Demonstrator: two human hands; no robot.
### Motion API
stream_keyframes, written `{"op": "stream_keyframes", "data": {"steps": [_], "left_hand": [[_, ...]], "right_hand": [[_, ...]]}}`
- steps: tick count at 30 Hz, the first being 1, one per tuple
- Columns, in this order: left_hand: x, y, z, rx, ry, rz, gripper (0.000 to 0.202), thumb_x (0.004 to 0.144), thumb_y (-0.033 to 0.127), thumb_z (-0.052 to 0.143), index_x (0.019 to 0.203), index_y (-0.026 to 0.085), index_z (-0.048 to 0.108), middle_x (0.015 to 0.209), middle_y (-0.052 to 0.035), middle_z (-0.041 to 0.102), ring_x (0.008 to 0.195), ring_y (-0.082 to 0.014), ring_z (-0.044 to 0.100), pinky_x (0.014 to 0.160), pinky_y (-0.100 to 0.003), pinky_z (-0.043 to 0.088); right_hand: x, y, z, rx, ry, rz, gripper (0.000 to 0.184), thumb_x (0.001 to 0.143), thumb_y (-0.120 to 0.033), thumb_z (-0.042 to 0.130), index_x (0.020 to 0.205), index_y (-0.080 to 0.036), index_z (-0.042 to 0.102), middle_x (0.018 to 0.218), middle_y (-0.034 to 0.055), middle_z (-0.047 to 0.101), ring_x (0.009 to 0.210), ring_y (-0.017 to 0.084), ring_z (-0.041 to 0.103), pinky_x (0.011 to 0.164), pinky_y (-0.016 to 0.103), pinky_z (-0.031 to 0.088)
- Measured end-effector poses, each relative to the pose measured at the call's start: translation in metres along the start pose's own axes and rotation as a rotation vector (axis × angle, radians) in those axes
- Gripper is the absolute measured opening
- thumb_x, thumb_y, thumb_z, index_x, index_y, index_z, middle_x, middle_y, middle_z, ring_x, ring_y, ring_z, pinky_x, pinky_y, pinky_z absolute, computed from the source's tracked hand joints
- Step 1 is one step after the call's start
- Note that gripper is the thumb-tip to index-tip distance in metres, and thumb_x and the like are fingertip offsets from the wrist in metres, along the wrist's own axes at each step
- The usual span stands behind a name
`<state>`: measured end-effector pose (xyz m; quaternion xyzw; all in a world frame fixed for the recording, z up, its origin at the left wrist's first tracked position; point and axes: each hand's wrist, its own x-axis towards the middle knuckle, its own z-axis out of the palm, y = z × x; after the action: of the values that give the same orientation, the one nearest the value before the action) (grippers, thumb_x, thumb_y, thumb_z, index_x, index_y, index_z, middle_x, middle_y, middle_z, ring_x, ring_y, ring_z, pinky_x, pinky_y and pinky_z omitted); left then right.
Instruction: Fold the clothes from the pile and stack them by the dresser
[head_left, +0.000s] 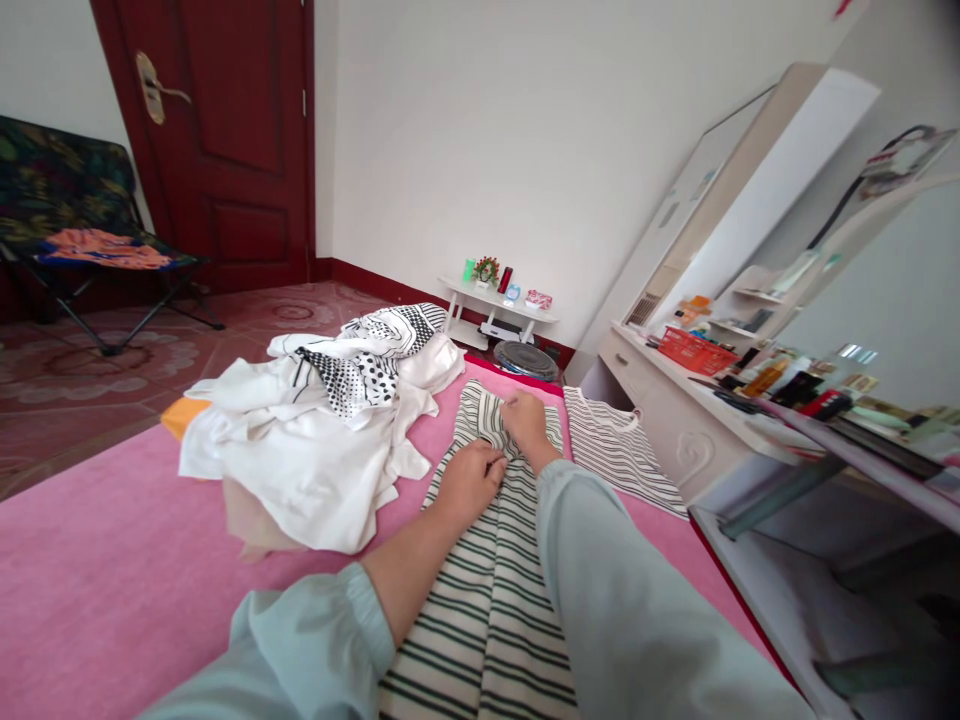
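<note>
A long cream garment with dark green stripes lies stretched on the pink bedspread, running from the bottom of the view toward the bed's far edge. A seam or fold line runs along its middle. Near its far end, my left hand is closed, with fingers pinching the striped cloth. Just ahead and to the right, my right hand also grips the cloth, its fingertips partly hidden. The fabric is bunched between the two hands. Whether it is trousers or another garment I cannot tell.
White clothes with a black-patterned piece are heaped at left. A striped top lies flat at right, beside a dresser with a red basket. Beyond the bed stand a low white shelf and a folding chair.
</note>
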<state>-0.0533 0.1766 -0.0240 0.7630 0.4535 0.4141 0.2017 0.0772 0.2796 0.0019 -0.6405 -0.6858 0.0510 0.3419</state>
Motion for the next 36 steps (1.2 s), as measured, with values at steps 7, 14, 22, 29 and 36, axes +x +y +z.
{"op": "stream_keyframes", "data": {"steps": [7,14,22,29,36], "left_hand": [[0.002,-0.011,0.008,0.023,0.14,-0.118,0.017,0.083,0.016,0.049,0.089,0.013,0.065,0.098,-0.0124,0.058,0.094,-0.0234,0.056,0.087,-0.036,0.044],[0.002,-0.017,0.011,0.028,0.167,-0.13,0.009,0.08,0.015,0.053,0.082,0.015,0.061,0.104,-0.0108,0.054,0.098,-0.0225,0.056,0.093,-0.037,0.044],[0.003,-0.021,0.006,-0.067,0.099,-0.131,0.036,0.078,0.014,0.056,0.114,0.015,0.059,0.117,-0.0114,0.051,0.1,-0.0194,0.057,0.092,-0.033,0.047],[-0.022,-0.01,-0.02,-0.116,-0.083,-0.08,0.048,0.075,0.015,0.062,0.122,0.019,0.059,0.135,-0.011,0.045,0.124,-0.0248,0.045,0.106,-0.038,0.037],[-0.103,0.003,-0.08,-0.155,-0.495,0.123,0.043,0.078,0.02,0.061,0.121,0.026,0.061,0.143,-0.0078,0.039,0.129,-0.0248,0.04,0.096,-0.034,0.047]], "right_hand": [[-0.006,0.012,-0.005,0.093,0.055,-0.08,0.038,0.081,-0.02,0.049,0.118,-0.014,0.056,0.114,0.0105,0.067,0.103,0.019,0.062,0.092,0.032,0.046],[-0.055,0.051,-0.033,-0.157,-0.164,-0.074,0.047,0.091,-0.038,0.043,0.134,-0.018,0.047,0.143,0.0117,0.044,0.136,0.026,0.033,0.111,0.046,0.023],[-0.129,0.044,-0.091,-0.197,-0.212,-0.298,0.042,0.089,-0.028,0.047,0.13,-0.017,0.052,0.139,0.0127,0.048,0.131,0.026,0.04,0.11,0.048,0.027],[-0.254,0.023,-0.155,-0.051,-0.342,-0.442,0.04,0.088,-0.015,0.043,0.124,-0.026,0.056,0.133,0.0075,0.054,0.126,0.022,0.047,0.11,0.05,0.03],[-0.341,-0.038,-0.185,0.041,-0.56,-0.471,0.04,0.087,-0.02,0.054,0.126,-0.031,0.055,0.137,0.006,0.051,0.13,0.021,0.043,0.113,0.045,0.027]]}}
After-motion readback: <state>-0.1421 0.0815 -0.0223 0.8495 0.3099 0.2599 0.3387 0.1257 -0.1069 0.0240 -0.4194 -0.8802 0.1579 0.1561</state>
